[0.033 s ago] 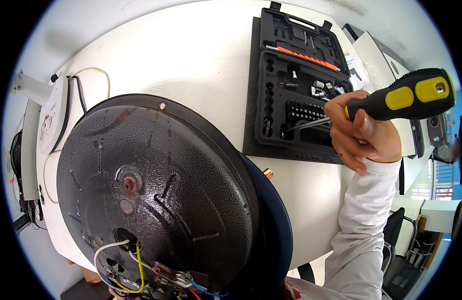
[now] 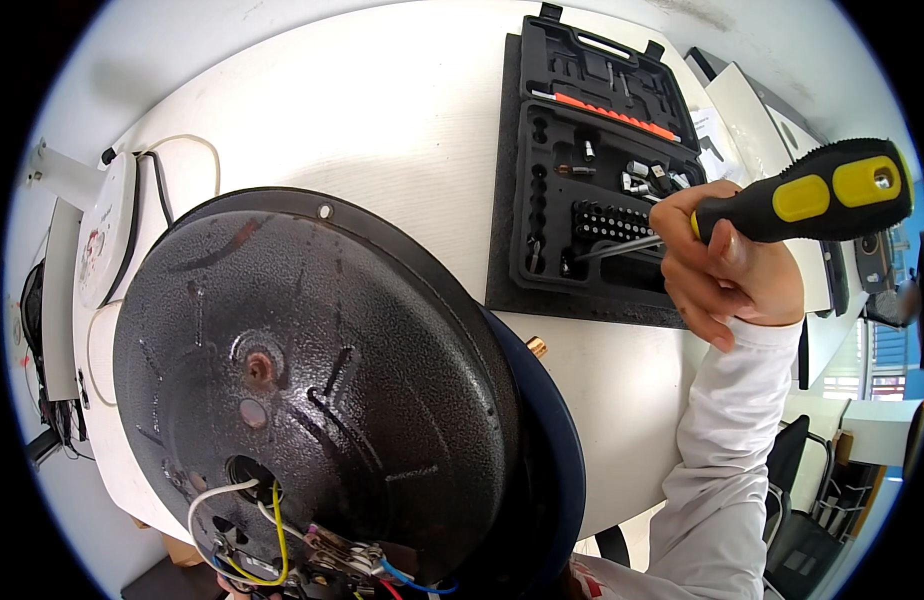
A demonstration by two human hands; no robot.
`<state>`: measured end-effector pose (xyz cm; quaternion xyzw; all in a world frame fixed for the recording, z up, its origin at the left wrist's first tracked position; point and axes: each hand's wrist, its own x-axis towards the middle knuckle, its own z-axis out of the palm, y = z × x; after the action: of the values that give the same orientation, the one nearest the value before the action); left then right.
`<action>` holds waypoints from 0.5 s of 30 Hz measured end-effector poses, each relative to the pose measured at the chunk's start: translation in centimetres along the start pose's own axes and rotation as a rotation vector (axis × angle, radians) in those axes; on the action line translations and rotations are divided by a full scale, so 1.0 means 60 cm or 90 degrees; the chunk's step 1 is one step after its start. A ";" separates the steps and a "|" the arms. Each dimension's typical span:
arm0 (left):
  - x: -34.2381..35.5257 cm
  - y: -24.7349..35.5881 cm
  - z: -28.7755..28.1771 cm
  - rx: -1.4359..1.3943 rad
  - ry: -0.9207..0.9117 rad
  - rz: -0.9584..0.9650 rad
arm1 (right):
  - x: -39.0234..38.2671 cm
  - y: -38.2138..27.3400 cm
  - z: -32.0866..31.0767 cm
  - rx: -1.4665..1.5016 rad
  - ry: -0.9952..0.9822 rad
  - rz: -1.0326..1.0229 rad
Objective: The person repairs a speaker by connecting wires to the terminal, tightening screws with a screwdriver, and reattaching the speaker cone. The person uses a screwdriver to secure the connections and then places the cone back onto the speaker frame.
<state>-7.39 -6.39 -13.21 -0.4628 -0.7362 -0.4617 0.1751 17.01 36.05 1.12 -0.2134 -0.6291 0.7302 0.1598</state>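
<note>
My right hand (image 2: 732,260) is closed around a screwdriver (image 2: 812,192) with a black and yellow handle. Its metal shaft slants down to the left, the tip at the lower row of an open black bit case (image 2: 607,275). Several small bits, sockets and an orange strip lie in the case. A large, dark, textured metal dome (image 2: 312,340) with rust marks fills the left and middle. White and yellow wires (image 2: 283,540) come from a hole near its bottom, beside small electrical parts. A sliver of my left hand (image 2: 232,588) shows below these wires; its fingers are mostly hidden.
The dome and case are on a white table (image 2: 372,110). A dark blue round rim (image 2: 552,430) and a brass fitting (image 2: 536,347) show at the dome's right side. At the left stands a white device (image 2: 107,235) with cables. Black chairs (image 2: 802,540) are at the lower right.
</note>
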 end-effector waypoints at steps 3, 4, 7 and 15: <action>-0.001 0.002 0.001 0.000 -0.001 -0.001 | -0.001 -0.003 0.001 0.008 0.001 0.003; -0.002 0.002 0.000 -0.001 -0.001 -0.001 | -0.001 -0.003 0.000 0.008 -0.003 0.001; -0.002 0.002 0.000 -0.003 -0.003 0.000 | -0.003 -0.005 -0.003 0.008 -0.008 -0.009; 0.000 0.003 0.001 -0.002 -0.007 -0.001 | -0.007 -0.014 -0.003 -0.008 -0.031 -0.016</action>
<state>-7.23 -6.34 -13.16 -0.4648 -0.7369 -0.4604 0.1703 17.45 36.12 1.99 -0.1888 -0.6400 0.7292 0.1519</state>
